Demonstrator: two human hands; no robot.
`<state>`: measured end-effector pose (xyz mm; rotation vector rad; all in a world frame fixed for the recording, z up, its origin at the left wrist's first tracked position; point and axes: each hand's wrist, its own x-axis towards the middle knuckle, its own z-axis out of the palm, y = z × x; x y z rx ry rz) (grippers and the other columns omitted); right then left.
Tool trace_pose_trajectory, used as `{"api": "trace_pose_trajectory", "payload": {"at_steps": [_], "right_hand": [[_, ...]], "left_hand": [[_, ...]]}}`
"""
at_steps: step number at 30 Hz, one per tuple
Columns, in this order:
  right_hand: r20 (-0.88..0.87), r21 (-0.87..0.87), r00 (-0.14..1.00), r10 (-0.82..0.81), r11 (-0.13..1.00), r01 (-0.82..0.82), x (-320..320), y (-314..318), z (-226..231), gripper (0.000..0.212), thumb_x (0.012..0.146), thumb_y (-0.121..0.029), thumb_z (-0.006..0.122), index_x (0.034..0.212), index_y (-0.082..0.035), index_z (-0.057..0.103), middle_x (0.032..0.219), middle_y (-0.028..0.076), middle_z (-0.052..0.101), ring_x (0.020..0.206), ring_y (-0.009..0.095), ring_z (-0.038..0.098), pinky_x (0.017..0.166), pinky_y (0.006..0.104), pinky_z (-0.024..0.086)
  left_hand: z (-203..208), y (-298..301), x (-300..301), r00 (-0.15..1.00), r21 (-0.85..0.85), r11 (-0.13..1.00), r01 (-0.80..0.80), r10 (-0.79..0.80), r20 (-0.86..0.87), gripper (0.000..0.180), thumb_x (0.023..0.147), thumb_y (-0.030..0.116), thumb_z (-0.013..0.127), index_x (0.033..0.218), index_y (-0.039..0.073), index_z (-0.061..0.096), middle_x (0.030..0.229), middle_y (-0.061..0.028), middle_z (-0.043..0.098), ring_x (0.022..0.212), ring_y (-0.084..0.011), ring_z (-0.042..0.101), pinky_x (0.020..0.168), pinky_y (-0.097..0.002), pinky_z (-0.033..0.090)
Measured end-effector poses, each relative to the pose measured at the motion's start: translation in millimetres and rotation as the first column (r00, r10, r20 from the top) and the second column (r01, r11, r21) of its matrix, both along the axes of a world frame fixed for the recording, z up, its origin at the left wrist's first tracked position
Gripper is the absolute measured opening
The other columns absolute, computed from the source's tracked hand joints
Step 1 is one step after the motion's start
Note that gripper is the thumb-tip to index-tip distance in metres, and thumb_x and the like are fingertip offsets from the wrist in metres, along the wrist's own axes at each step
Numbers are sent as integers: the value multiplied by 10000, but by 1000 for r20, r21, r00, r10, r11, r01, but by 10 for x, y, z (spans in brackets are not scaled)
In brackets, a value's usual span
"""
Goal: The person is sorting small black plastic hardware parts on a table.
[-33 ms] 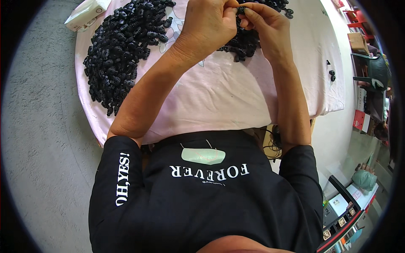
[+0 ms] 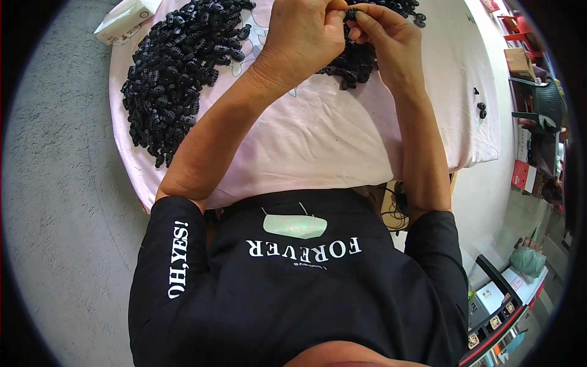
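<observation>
At the far side of the table my left hand (image 2: 302, 40) and my right hand (image 2: 391, 46) meet, fingers closed in a pinch. Between their fingertips is a small black plastic part (image 2: 351, 14), mostly covered, so its exact kind cannot be told. Just beyond and under the hands lies a pile of small black plastic parts (image 2: 358, 67), partly hidden by them. To the left of my left forearm spreads a larger heap of similar black parts (image 2: 168, 79), some showing slots and rounded ends.
A pale pink cloth (image 2: 318, 140) covers the table. A few loose black pieces (image 2: 482, 110) lie near its right edge. At the far left corner is a white box (image 2: 126, 20). Dark cables (image 2: 396, 211) hang below the front edge. Boxes and a dark chair (image 2: 546, 104) stand off to the right.
My left hand has shifted very slightly to the right; both hands keep their pinch on the small part. The heaps look the same.
</observation>
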<state>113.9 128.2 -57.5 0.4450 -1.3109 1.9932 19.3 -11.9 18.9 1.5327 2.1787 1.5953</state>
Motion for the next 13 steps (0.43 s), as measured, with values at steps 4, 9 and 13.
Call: {"api": "trace_pose_trajectory", "payload": {"at_steps": [4, 9, 13], "right_hand": [[542, 205, 733, -411, 911, 358, 117, -234, 262, 136, 1012, -96, 652, 1035, 9, 736, 803, 7, 697, 699, 66, 616, 661, 204, 496], [580, 25, 765, -281, 944, 328, 46, -120, 129, 149, 1015, -105, 648, 1073, 7, 727, 816, 13, 699, 703, 73, 620, 666, 205, 498], [-59, -160, 982, 178, 970, -185, -105, 55, -160, 175, 1019, -119, 650, 1123, 5, 715, 854, 25, 708, 722, 86, 632, 691, 209, 504]], "left_hand": [[6, -47, -23, 999, 17, 999, -32, 32, -34, 38, 883, -10, 610, 886, -16, 648, 745, -224, 685, 707, -365, 722, 629, -417, 547], [15, -19, -65, 995, 47, 997, 53, -57, 82, 35, 911, -19, 614, 913, -22, 648, 731, -186, 691, 656, -271, 712, 607, -367, 541], [-90, 32, -175, 964, 18, 992, 127, -127, 234, 61, 930, -20, 618, 965, -23, 667, 772, -113, 708, 682, -134, 661, 603, -292, 524]]}}
